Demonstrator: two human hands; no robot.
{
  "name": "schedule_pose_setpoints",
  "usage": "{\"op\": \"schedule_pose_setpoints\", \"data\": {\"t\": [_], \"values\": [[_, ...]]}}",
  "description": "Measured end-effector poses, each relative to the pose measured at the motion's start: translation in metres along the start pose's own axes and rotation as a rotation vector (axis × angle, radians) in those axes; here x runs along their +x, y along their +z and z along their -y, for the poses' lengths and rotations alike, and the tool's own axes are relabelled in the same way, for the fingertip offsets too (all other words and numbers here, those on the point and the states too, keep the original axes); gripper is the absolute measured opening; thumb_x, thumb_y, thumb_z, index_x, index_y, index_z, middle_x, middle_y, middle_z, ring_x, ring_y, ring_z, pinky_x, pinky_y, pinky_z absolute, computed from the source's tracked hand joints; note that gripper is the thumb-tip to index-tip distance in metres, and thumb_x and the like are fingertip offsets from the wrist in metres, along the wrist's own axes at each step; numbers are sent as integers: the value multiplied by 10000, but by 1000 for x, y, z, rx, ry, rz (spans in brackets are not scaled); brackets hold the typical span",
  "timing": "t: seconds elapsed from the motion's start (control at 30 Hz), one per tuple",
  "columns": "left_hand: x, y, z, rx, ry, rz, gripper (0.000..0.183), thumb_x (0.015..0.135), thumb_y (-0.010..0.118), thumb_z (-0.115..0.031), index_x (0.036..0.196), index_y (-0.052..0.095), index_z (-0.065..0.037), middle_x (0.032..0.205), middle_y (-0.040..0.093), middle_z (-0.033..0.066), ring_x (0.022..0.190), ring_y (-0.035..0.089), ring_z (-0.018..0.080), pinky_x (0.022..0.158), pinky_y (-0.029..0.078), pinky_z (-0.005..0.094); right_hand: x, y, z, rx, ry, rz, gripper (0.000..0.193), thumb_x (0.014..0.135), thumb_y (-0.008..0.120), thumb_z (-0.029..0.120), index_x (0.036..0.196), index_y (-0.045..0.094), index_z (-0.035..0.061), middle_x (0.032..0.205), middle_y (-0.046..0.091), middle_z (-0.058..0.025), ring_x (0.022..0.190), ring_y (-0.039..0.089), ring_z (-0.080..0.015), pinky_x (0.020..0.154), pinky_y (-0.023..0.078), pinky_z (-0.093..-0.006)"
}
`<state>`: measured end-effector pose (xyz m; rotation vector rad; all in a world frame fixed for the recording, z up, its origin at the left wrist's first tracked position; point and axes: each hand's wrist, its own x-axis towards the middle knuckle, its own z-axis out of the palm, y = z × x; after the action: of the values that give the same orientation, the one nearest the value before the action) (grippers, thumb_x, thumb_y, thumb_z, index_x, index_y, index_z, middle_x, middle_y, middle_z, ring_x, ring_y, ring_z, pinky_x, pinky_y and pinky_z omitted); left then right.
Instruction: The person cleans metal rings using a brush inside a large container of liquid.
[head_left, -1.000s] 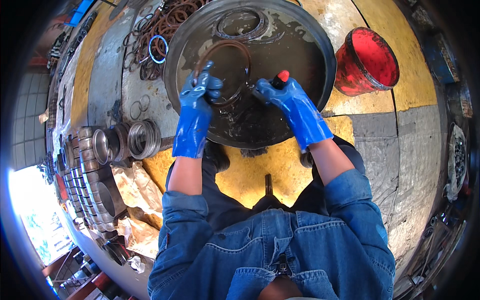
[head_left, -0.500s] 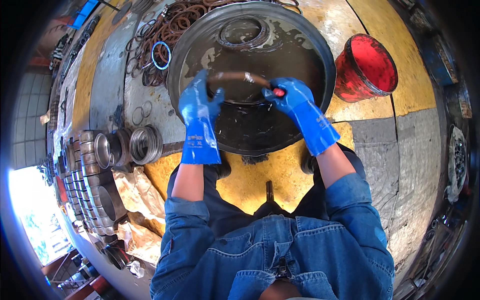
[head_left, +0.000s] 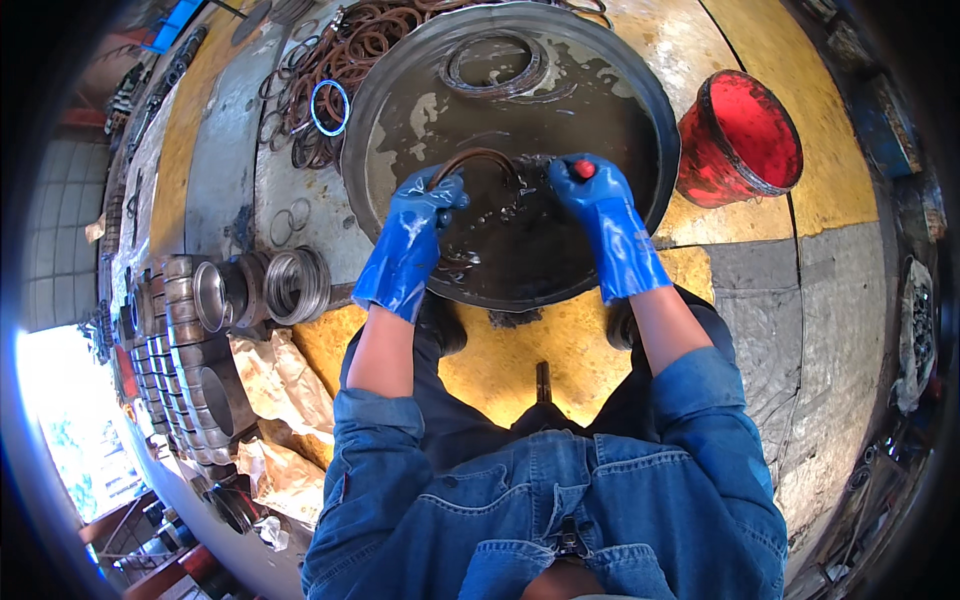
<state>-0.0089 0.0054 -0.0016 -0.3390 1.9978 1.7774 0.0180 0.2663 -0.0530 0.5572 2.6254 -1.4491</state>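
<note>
Both my hands wear long blue rubber gloves above a wide, round dark tub (head_left: 664, 150) of murky liquid. My left hand (head_left: 425, 203) is closed on a brown metal ring (head_left: 486, 154). The ring's far part arches up, with liquid dripping off its right side. To the right, my right hand (head_left: 597, 190) makes a fist round a red handle (head_left: 584, 169), its end showing at the top of the fist. What the handle belongs to is hidden under the hand. Larger rings (head_left: 540, 78) lie together in the liquid at the tub's far side.
A red bucket (head_left: 690, 160) stands right of the tub. Behind it on the left is a heap of rusty rings (head_left: 375, 45), with a blue-rimmed ring (head_left: 330, 107) among them. Metal cylinders (head_left: 180, 340), wire-like rings (head_left: 297, 285) and brown paper (head_left: 280, 380) lie at left.
My right hand has moved away from the ring, to the right. My left hand has turned and lowered, and the ring now tilts with liquid dripping from it.
</note>
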Motion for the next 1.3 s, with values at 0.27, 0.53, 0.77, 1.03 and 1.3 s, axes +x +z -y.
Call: {"op": "schedule_pose_setpoints", "data": {"t": [0.27, 0.53, 0.77, 1.03, 1.3], "values": [[0, -5, 12, -259, -35, 72, 260, 957, 709, -216, 1189, 674, -103, 765, 646, 0, 520, 449, 45, 472, 336, 201, -46, 17, 63, 385, -772, 75, 259, 923, 753, 197, 1154, 753, 78, 1068, 764, -130, 935, 741, -238, 865, 588, -335], [-16, 11, 4, -398, -14, 138, 418, 997, 660, -187, 1396, 597, -81, 689, 562, -14, 442, 378, 48, 428, 304, 212, -4, 29, 26, 482, -121, -150, 226, 943, 658, 239, 1009, 769, 54, 879, 764, -91, 791, 710, -165, 757, 560, -306], [-9, 3, 7, -424, 94, 56, 403, 980, 690, -180, 1364, 625, -76, 680, 571, -14, 455, 410, 43, 416, 306, 198, -28, 26, 14, 413, 251, 231, 312, 879, 638, 314, 878, 743, 20, 772, 732, -108, 735, 693, -204, 702, 534, -363], [-7, -3, 5, -373, 63, 53, 358, 969, 703, -164, 1314, 667, -76, 697, 593, -16, 479, 440, 39, 426, 313, 182, -20, 16, 36, 416, -445, 49, 329, 942, 692, 318, 1139, 741, 58, 973, 759, -144, 934, 731, -243, 843, 557, -336], [-14, 9, 0, -312, 145, 127, 414, 995, 658, -147, 1386, 601, -24, 742, 589, -9, 472, 431, 50, 420, 302, 204, -13, 28, 11, 52, -163, 127, 227, 930, 652, 298, 1066, 758, 149, 910, 742, -119, 837, 719, -257, 810, 558, -356]]}}
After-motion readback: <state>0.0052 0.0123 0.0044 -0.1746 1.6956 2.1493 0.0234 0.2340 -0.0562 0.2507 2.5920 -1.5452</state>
